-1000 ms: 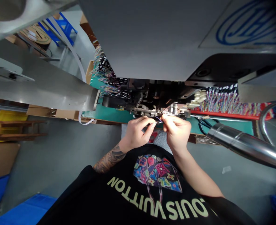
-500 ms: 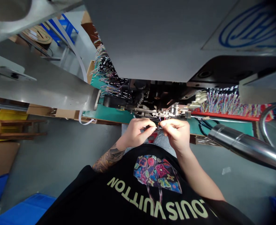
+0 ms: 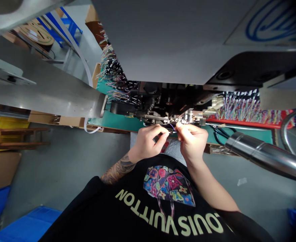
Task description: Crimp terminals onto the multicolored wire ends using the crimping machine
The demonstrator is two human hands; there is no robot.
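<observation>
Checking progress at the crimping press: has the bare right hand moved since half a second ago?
Yes. The bare right hand has risen slightly toward the metal feed mechanism of the grey press, its fingertips now close under it, pinching a thin wire.

Thin blue wire (image 3: pixel 172 127), pinched between fingertips

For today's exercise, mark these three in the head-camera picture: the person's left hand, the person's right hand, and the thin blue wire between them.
left hand (image 3: pixel 148 143), head view, on the back of the hand.
right hand (image 3: pixel 192 141), head view, on the knuckles.
thin blue wire (image 3: pixel 172 126), head view, on the loop between the fingertips.
</observation>
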